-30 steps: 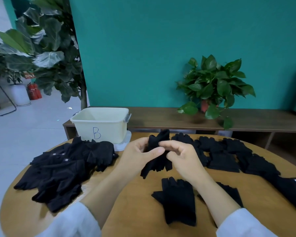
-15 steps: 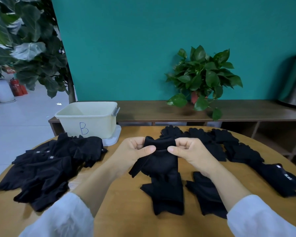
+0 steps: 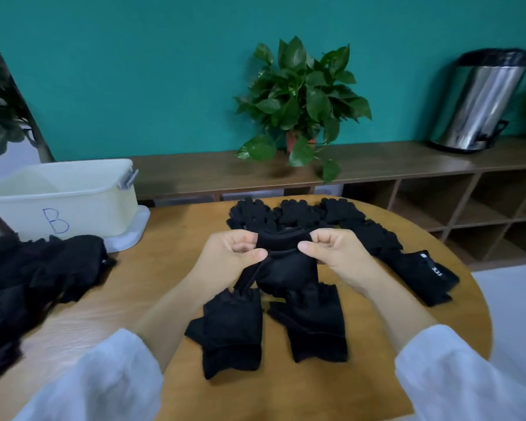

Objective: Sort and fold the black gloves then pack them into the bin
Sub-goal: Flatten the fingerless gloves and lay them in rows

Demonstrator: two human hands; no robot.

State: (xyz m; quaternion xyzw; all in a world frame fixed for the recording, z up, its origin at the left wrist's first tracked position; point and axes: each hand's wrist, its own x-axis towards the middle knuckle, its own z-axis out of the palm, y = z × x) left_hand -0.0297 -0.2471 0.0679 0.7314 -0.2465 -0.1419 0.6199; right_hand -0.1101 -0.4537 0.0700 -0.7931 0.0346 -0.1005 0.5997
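1. Round wooden surface (image 3: 170,268) before a teal wall; cream bin (image 3: 73,199) marked "B" at left.
2. Left hand (image 3: 228,256) and right hand (image 3: 337,253) each pinch the cuff of a black glove (image 3: 286,262) at frame centre.
3. Two gloves (image 3: 231,329) lie flat below it.

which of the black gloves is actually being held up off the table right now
The glove in the middle, pinched at its cuff by the left hand and right hand. The other gloves lie on the table.
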